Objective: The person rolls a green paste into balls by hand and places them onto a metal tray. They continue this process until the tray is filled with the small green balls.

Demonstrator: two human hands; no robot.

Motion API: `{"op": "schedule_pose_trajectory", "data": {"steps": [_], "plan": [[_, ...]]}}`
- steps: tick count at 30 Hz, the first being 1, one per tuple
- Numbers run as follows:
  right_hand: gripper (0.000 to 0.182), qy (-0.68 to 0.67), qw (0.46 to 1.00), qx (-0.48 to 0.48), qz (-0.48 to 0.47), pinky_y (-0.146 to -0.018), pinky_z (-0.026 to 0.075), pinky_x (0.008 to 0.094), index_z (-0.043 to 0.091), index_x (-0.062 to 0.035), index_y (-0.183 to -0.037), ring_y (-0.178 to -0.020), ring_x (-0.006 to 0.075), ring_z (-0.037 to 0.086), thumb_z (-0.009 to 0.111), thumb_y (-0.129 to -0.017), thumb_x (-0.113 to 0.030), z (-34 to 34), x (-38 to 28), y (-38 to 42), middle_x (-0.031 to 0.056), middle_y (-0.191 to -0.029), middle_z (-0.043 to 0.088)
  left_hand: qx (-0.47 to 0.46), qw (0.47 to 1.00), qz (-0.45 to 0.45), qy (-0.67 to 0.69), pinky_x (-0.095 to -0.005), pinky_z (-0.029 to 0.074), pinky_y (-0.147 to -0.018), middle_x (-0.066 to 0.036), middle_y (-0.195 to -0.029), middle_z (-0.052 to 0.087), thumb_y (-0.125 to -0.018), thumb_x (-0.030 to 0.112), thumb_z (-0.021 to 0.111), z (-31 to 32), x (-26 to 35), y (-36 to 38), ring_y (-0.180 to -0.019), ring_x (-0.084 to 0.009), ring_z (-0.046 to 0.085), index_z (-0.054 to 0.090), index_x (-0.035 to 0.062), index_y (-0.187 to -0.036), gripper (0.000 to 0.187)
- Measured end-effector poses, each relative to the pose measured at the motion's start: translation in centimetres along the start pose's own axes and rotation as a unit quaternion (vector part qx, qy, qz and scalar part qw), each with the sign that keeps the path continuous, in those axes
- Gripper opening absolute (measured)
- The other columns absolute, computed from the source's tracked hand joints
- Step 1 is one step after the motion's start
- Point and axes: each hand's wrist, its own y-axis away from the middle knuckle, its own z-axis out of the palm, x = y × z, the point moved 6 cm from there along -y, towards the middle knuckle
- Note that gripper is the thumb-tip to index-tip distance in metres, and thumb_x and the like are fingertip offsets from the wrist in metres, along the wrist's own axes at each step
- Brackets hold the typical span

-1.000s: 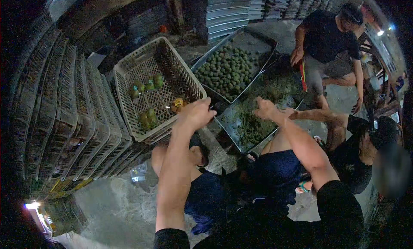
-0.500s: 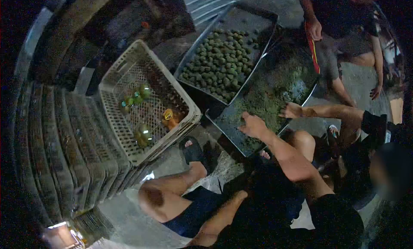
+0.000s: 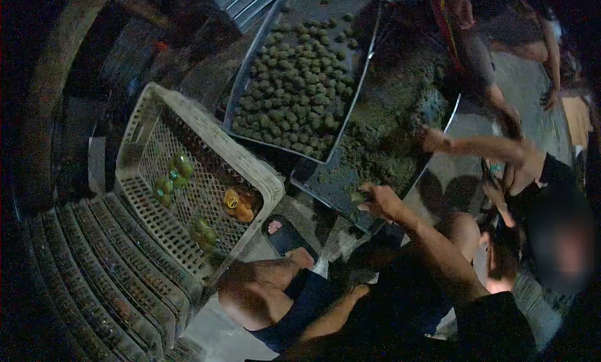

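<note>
My right hand (image 3: 380,202) is over the near end of a dark tray (image 3: 307,182), its fingers closed on a small greenish lump (image 3: 357,197). Loose, crumbly green-brown material (image 3: 382,130) covers much of that tray. My left forearm lies low over my lap, and my left hand (image 3: 359,291) shows only in part, with its fingers hidden in shadow. Beyond, to the left, a metal-edged tray (image 3: 245,80) holds many round greenish balls (image 3: 300,83).
A pale plastic crate (image 3: 219,133) holds green bundles (image 3: 181,169) and an orange item (image 3: 238,205). Stacked slatted trays (image 3: 106,274) fill the lower left. A co-worker's hand (image 3: 433,139) touches the crumbly material from the right. Another person's hand (image 3: 462,11) is at the top right.
The view has shifted, so the crate and trays appear further left. A greenish lump now shows at my right fingertips. The co-worker's hand is still at the material.
</note>
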Motion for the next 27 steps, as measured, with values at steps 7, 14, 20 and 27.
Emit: {"op": "schedule_pose_trajectory", "data": {"steps": [7,14,20,27], "plan": [[0.049,-0.097,0.985,0.145,-0.007,-0.074,0.049,0.0478,0.058,0.0005,-0.104,-0.085,0.0422,0.064,0.067,-0.083,-0.044,1.0,0.7,1.6,0.0237,-0.090,0.065,0.009,0.999,0.013,-0.042,-0.0459,0.050,-0.075,-0.014,-0.096,0.069,-0.078,0.022,0.058,0.2,0.8,-2.4,-0.086,-0.0330,0.065,0.072,0.0066,-0.093,0.026],[0.047,-0.029,0.978,0.199,0.050,-0.074,0.049,0.0501,0.061,0.0016,-0.097,-0.085,0.0433,0.063,0.057,-0.088,-0.044,1.4,2.8,3.9,0.0259,-0.086,0.065,0.025,0.995,0.020,-0.092,-0.0461,0.050,-0.072,-0.013,-0.093,0.069,-0.078,0.023,0.059,1.8,1.4,-2.4,-0.084,-0.0323,0.065,0.073,0.0069,-0.092,0.025],[0.044,-0.026,0.981,0.188,-0.032,-0.071,0.049,0.0513,0.062,-0.0006,-0.093,-0.080,0.0430,0.063,0.057,-0.087,-0.043,1.7,4.2,3.5,0.0249,-0.084,0.064,0.034,0.994,0.007,-0.102,-0.0462,0.050,-0.070,-0.013,-0.091,0.069,-0.078,0.024,0.060,1.9,1.7,-0.3,-0.081,-0.0318,0.065,0.073,0.0071,-0.091,0.025],[0.053,-0.122,0.968,0.217,-0.023,-0.067,0.048,0.0506,0.060,0.0026,-0.086,-0.073,0.0427,0.061,0.059,-0.086,-0.051,2.5,3.6,4.2,0.0243,-0.077,0.061,0.022,0.993,-0.009,-0.116,-0.0463,0.050,-0.067,-0.012,-0.089,0.069,-0.077,0.024,0.061,0.0,3.1,0.3,-0.079,-0.0312,0.065,0.073,0.0073,-0.090,0.024]]}}
